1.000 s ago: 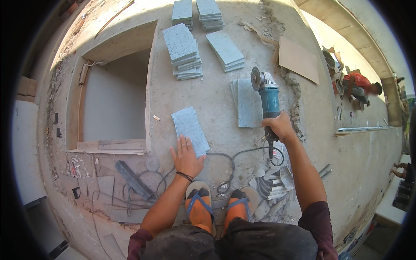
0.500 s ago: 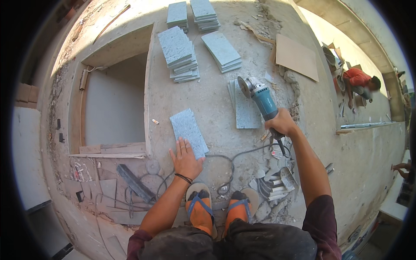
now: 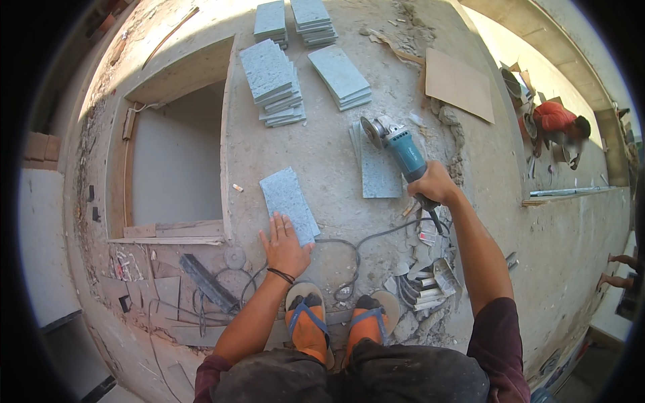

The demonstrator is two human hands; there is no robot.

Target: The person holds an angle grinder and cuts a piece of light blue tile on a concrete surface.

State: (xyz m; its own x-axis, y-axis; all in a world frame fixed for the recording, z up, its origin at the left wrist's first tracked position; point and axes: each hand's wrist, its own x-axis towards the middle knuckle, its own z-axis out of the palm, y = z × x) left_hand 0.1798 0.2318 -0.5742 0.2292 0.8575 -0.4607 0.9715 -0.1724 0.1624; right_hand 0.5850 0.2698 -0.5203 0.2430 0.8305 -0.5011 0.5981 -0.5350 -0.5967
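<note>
My right hand (image 3: 433, 185) is wrapped round the rear grip of a teal angle grinder (image 3: 407, 154), its cutting disc (image 3: 371, 132) pointing up and to the left. Under the grinder's front end lie a few grey-blue stone tiles (image 3: 381, 176), partly covered by the tool in view. My left hand (image 3: 287, 243) rests flat with fingers stretched out on the lower end of another speckled tile (image 3: 289, 195). A second tile edge shows beneath that one on its right. From the grinder's rear a dark cord (image 3: 356, 252) loops across the floor toward my feet.
Stacks of tiles (image 3: 272, 74) stand farther off, with a lower stack (image 3: 340, 77) beside them. A recessed opening (image 3: 178, 154) lies at left. Broken rubble and offcuts (image 3: 430, 289) sit near my right foot. A cardboard sheet (image 3: 459, 85) lies far right; beyond it a person in red (image 3: 554, 121) crouches.
The view has shifted slightly, moving the tiles a little left in the picture. My left hand stays on its tile and my right hand still holds the grinder. The far person's arm has moved.
</note>
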